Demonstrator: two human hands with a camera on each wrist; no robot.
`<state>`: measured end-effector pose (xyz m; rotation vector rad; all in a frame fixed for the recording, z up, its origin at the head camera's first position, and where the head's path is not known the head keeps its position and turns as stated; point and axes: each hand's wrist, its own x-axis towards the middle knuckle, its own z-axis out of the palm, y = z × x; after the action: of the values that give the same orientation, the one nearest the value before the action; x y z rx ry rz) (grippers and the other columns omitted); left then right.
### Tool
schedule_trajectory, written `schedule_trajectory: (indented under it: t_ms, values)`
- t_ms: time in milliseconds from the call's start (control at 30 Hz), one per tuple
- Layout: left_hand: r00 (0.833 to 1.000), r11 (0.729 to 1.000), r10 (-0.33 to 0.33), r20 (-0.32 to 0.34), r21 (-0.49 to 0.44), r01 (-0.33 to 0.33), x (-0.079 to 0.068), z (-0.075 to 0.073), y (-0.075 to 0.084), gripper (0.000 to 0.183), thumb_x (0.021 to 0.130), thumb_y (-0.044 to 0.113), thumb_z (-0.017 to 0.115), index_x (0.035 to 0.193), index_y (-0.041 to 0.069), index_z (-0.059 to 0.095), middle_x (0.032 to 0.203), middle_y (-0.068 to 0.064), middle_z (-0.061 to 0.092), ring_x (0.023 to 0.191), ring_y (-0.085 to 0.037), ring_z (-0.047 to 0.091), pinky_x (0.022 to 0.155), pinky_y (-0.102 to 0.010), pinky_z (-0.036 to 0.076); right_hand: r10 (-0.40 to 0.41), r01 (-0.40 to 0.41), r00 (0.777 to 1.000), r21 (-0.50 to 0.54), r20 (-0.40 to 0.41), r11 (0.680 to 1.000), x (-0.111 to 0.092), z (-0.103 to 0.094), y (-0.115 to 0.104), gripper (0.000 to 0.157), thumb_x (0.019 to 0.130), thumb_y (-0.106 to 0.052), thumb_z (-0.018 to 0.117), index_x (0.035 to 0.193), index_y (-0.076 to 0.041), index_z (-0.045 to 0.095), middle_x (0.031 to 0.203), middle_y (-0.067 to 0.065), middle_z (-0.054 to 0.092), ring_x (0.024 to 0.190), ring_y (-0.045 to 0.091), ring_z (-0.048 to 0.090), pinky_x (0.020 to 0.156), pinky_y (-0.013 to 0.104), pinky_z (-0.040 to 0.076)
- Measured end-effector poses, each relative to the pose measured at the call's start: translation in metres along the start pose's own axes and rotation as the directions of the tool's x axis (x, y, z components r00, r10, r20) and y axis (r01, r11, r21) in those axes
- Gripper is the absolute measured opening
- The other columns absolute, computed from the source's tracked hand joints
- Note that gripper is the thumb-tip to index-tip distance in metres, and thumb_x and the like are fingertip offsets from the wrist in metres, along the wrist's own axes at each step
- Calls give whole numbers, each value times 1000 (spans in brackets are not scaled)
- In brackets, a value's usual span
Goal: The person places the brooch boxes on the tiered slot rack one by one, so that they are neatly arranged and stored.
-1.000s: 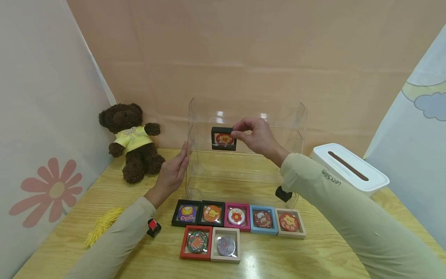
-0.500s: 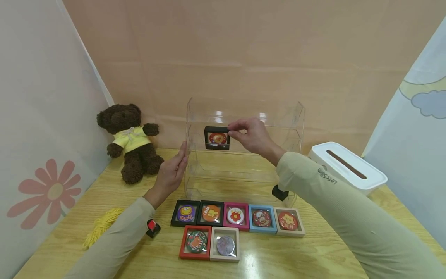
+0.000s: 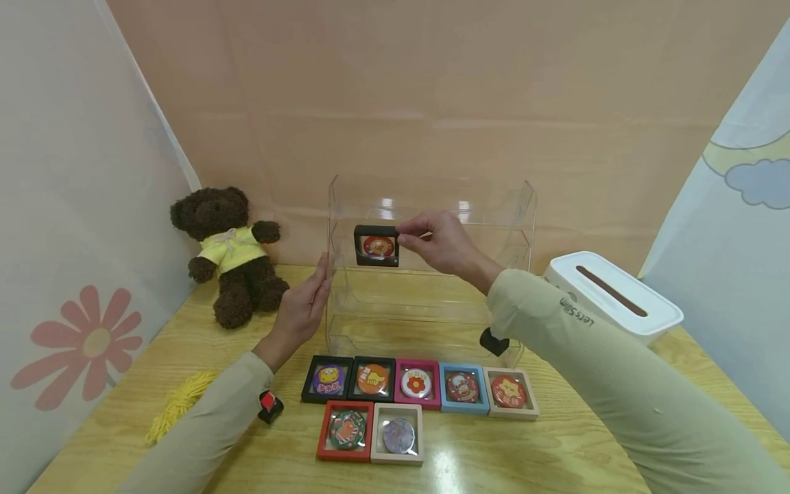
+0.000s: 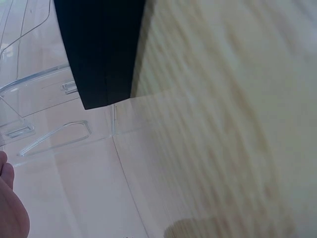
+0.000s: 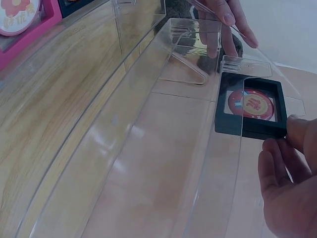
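- Since the earlier frames, the black frame with the round red badge [image 3: 377,245] has moved left along the clear rack [image 3: 426,312], nearer the rack's left side; the left hand has stayed against that side.
- The right hand [image 3: 447,243] grasps this frame by its right edge, thumb and fingers pinching it.
- The frame stands roughly upright in the upper part of the rack, its lower part behind a clear front lip; whether its base touches the shelf, I cannot tell.
- The left hand [image 3: 301,305] has its fingers extended, touching the outside of the rack's left side and grasping nothing.
- On the table [image 3: 494,453], just in front of the rack, five frames stand in a row, from left to right: a black frame with a purple badge [image 3: 328,379], a black frame with an orange badge [image 3: 372,379], a pink frame [image 3: 417,383], a light blue frame [image 3: 464,388] and a beige frame with a red badge [image 3: 511,392].
- Nearer the person, a red frame [image 3: 345,431] lies beside a beige frame with a greyish badge [image 3: 398,433].
- A brown teddy bear [image 3: 227,257] in a yellow top sits left of the rack.
- Yellow yarn [image 3: 179,406] lies beside the left sleeve [image 3: 210,418].
- A white box [image 3: 636,285] with a brown slot stands right of the rack.
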<state>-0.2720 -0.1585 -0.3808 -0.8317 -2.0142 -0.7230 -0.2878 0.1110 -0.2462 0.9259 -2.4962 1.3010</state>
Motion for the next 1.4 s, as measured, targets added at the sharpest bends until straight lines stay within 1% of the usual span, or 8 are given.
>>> schedule_trajectory:
  t_ms: [267, 367, 433, 500, 633, 967, 1233, 1400]
  values:
    - [1000, 1000, 8, -8, -13, -9, 0, 2, 1, 50, 106, 29, 33, 143, -4, 35, 122, -25, 56, 72, -32, 65, 66, -46, 52, -10, 10, 1000, -22, -9, 1000, -1, 1, 0, 17, 89, -3, 66, 104, 4, 71, 100, 13, 67, 86, 22, 65, 74, 31, 52]
    - [1000, 1000, 11, -9, -7, -11, 0, 2, 1, 51, 106, 29, 33, 143, -4, 34, 103, -25, 64, 55, -25, 57, 59, -43, 51, -8, 8, 1000, -28, -21, 1000, -1, 1, 1, 17, 89, -4, 66, 104, 4, 72, 100, 13, 67, 86, 22, 66, 73, 31, 52]
    - [1000, 1000, 12, -11, 0, -12, 0, 3, 1, 50, 106, 28, 33, 143, -5, 35, 90, -23, 65, 48, -20, 49, 55, -42, 50, -10, 9, 999, -43, -31, 999, -1, 0, 1, 17, 90, -6, 67, 104, 3, 72, 101, 12, 67, 85, 21, 66, 72, 31, 52]
    - [1000, 1000, 11, -10, 4, -11, -1, 3, 1, 50, 106, 28, 33, 143, -5, 35, 77, -18, 62, 45, -17, 42, 52, -40, 48, -15, 12, 999, -60, -44, 998, -2, -2, 1, 18, 90, -7, 67, 104, 3, 72, 102, 12, 68, 86, 22, 66, 72, 32, 52]
    - [1000, 1000, 12, -11, 10, -12, -1, 2, 1, 51, 106, 30, 32, 143, -6, 35, 70, -14, 59, 45, -15, 39, 50, -39, 46, 2, -6, 998, -76, -57, 997, -7, -9, 1, 19, 90, -10, 67, 104, 1, 72, 102, 11, 69, 86, 21, 66, 73, 32, 52]
    - [999, 1000, 19, -28, 8, -19, -2, 1, -1, 51, 106, 30, 33, 142, -6, 37, 59, -7, 51, 43, -12, 35, 45, -34, 41, 28, -33, 996, -59, -85, 998, -24, -30, 3, 19, 92, -13, 65, 105, -1, 72, 104, 9, 67, 89, 20, 63, 76, 33, 51]
    - [1000, 1000, 18, -25, 3, -18, -3, -1, -3, 51, 105, 29, 33, 142, -5, 36, 60, -7, 53, 42, -11, 35, 45, -34, 41, -45, 40, 995, -56, -94, 998, -48, -39, 1, 16, 92, -11, 65, 102, -2, 73, 97, 6, 68, 83, 16, 62, 70, 25, 50]
    - [999, 1000, 16, -29, -6, -16, -3, 1, -3, 51, 105, 30, 34, 142, -6, 37, 63, -10, 55, 43, -13, 38, 47, -36, 43, -97, 97, 992, -4, -84, 995, -68, -42, 5, 13, 91, -5, 64, 98, -1, 74, 93, 8, 69, 76, 18, 62, 63, 24, 50]
